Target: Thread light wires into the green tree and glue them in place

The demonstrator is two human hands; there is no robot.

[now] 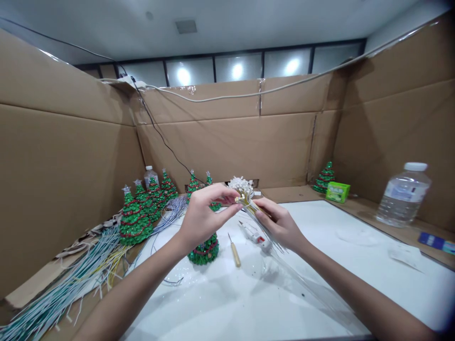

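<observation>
1. Cardboard walls (220, 147) enclose the work area on the left, back and right; a pale cable (227, 97) runs along their upper part. Lit glazed panels (238, 68) show behind.
2. Right hand (284, 223): closed around a bundle of thin wires (250, 202), just below its clustered white heads. This grip appears to keep the strands together and the heads exposed.
3. Left hand (208, 208): thumb and fingers curled at the small pale tips beside the heads. Whether they pinch or merely touch cannot be told.
4. Bundle position: above the middle of the white surface (249, 298), slanting down toward the right hand.
5. Below the hands: a pointed wooden-handled tool (235, 255), a white tool with a red part (253, 234) and a green decorated tree (203, 251), probably placed for easy reach.
6. Left edge: loose wires (81, 265) lie lengthwise, presumably to limit tangling.
</observation>
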